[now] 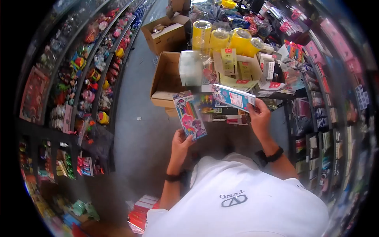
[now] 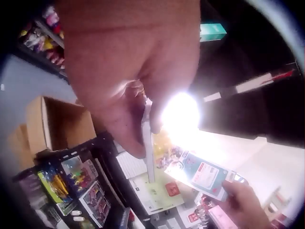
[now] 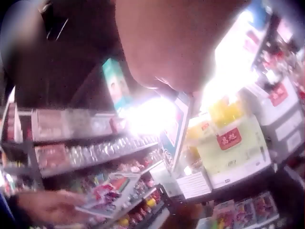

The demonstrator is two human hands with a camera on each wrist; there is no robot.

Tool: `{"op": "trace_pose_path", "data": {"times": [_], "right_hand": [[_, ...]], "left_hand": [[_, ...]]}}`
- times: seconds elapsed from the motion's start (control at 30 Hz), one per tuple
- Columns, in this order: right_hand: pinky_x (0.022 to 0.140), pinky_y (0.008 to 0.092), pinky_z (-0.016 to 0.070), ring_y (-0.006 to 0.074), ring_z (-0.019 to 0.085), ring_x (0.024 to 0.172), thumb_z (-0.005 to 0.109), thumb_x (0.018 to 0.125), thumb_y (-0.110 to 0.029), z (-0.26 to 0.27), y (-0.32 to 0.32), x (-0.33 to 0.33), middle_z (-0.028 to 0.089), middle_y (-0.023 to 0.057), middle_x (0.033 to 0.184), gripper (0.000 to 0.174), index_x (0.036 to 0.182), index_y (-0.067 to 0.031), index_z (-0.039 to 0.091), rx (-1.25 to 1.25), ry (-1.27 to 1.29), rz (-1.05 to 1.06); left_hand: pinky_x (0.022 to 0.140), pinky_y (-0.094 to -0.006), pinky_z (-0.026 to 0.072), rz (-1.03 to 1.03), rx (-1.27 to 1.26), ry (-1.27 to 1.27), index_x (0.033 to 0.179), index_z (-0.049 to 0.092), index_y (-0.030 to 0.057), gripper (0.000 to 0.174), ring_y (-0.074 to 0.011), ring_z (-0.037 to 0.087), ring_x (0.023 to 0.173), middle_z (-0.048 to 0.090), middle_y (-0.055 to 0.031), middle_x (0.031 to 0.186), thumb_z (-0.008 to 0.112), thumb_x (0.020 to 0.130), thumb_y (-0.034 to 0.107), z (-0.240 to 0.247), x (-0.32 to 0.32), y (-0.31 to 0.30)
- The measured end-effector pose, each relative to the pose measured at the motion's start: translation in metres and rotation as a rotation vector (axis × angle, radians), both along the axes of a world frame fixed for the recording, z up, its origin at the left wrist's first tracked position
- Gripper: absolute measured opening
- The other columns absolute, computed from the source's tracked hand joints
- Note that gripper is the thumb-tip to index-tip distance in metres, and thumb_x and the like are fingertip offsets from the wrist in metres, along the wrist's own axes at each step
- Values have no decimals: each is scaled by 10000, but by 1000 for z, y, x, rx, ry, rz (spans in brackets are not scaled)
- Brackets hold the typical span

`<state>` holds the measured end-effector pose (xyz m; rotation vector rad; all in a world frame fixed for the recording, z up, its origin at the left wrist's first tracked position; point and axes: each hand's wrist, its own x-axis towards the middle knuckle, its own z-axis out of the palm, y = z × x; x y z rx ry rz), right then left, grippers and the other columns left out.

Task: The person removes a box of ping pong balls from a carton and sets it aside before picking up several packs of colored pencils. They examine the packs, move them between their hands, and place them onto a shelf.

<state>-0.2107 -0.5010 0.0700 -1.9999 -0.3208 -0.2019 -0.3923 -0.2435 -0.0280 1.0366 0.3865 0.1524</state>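
Observation:
My left hand (image 1: 181,145) pinches the lower end of a flat pack of coloured pencils (image 1: 190,114) with cartoon ponies on its front. Opposite it, my right hand (image 1: 259,117) grips one end of a flat blue box (image 1: 233,98), tilted so a face with a white and red label shows. In the left wrist view the pencil pack (image 2: 148,143) appears edge-on between thumb and fingers, while the blue box (image 2: 202,176) shows its printed face. The two packs are apart, both held up in front of the body.
An open cardboard box (image 1: 167,81) stands ahead, with a white stack (image 1: 190,68) beside it. Yellow cylinders (image 1: 201,33) and open cartons (image 1: 246,71) crowd the display. Shelves of small toys (image 1: 94,75) run along the left; more shelves (image 1: 321,110) line the right.

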Motion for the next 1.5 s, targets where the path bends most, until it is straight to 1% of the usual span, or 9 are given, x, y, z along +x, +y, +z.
{"op": "trace_pose_path", "data": {"times": [0.07, 0.1, 0.23, 0.33, 0.37, 0.77, 1.0, 1.33, 1.5], "right_hand": [[792, 278, 555, 150, 697, 961, 698, 945, -57, 12, -16, 5, 727, 56, 1043, 254, 1188, 7, 662, 344, 229, 3], [889, 302, 556, 201, 701, 1024, 676, 943, -37, 29, -21, 2, 719, 99, 1118, 306, 1242, 12, 629, 469, 489, -51], [995, 343, 548, 224, 673, 1122, 631, 931, 14, 39, -46, 4, 678, 128, 1234, 360, 1285, 17, 573, 1075, 851, 250], [1030, 344, 521, 229, 661, 1154, 626, 932, 18, 34, -61, 1, 673, 139, 1243, 356, 1282, 33, 560, 1189, 900, 389], [1047, 361, 520, 256, 644, 1195, 597, 942, 11, 30, -68, 0, 641, 169, 1295, 442, 1366, 60, 480, 1226, 897, 446], [1085, 404, 467, 247, 583, 1264, 696, 864, 77, 85, -137, -10, 577, 150, 1360, 605, 1399, -3, 425, 1220, 694, 547], [1059, 387, 485, 214, 598, 1224, 733, 834, 102, 83, -155, -9, 600, 126, 1297, 550, 1290, -48, 465, 1155, 519, 528], [1095, 395, 453, 210, 567, 1265, 758, 848, 56, 84, -157, -11, 578, 96, 1349, 699, 1444, -36, 406, 1213, 445, 552], [1116, 430, 438, 220, 549, 1296, 741, 855, 69, 81, -160, -11, 564, 103, 1378, 724, 1480, -30, 389, 1193, 460, 624]], "left_hand": [[945, -352, 577, -39, 24, -14, 1295, 474, -20, 369, -179, 644, 1114, 628, -103, 1215, 648, 981, 69, 11, 14, -9], [946, -360, 580, -51, 37, -32, 1286, 479, -14, 364, -178, 647, 1112, 631, -96, 1204, 654, 979, 72, 17, 19, -15], [944, -378, 586, -87, 108, -30, 1279, 477, -4, 365, -184, 653, 1106, 634, -93, 1200, 661, 971, 62, 44, 33, -40], [948, -393, 587, -101, 50, -57, 1279, 471, 10, 367, -197, 659, 1114, 638, -99, 1211, 659, 966, 46, 56, 42, -61], [949, -388, 585, -96, 18, -77, 1272, 475, 13, 353, -192, 650, 1119, 632, -97, 1214, 652, 968, 38, 63, 44, -71], [995, -388, 562, -117, -20, -299, 1180, 492, 69, 283, -169, 614, 1171, 615, -75, 1248, 654, 962, -11, 153, 74, -168], [1013, -381, 546, -185, 53, -439, 1237, 474, 54, 308, -179, 592, 1211, 622, -89, 1262, 613, 979, -38, 164, 92, -201], [1007, -460, 567, -142, 115, -439, 1322, 428, 36, 385, -219, 626, 1201, 618, -117, 1294, 634, 997, 59, 181, 107, -220], [989, -389, 561, -134, 71, -452, 1341, 448, 25, 386, -217, 604, 1217, 601, -141, 1332, 612, 992, 3, 184, 107, -220]]}}
